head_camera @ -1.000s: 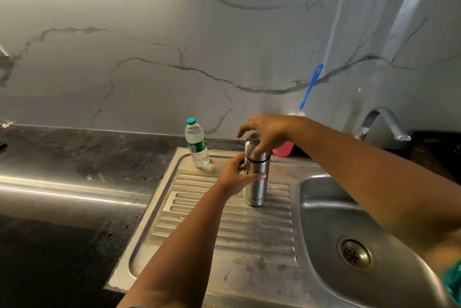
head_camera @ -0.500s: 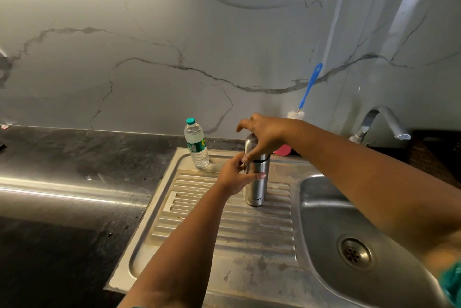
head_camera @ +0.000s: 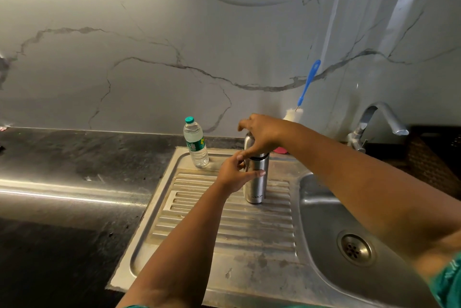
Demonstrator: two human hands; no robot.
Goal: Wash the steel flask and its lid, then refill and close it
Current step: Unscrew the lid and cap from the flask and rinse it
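On the ribbed drainboard (head_camera: 224,228) left of the sink basin (head_camera: 321,210), steel flask (head_camera: 257,183) stood upright, lid (head_camera: 249,142) on top. Left hand (head_camera: 235,174) curled round the flask body, thumb across the front. Right hand (head_camera: 262,134) cupped over the lid, fingers curled on it. Plastic water bottle (head_camera: 195,145) stood upright just left of the flask, apart from it. Blue-handled bottle brush (head_camera: 308,83) leaned on the wall behind; tap (head_camera: 379,118) at right, dark bench (head_camera: 74,158) at left.

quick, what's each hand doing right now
Left hand: holding the steel flask by its body.
Right hand: gripping the lid on top.
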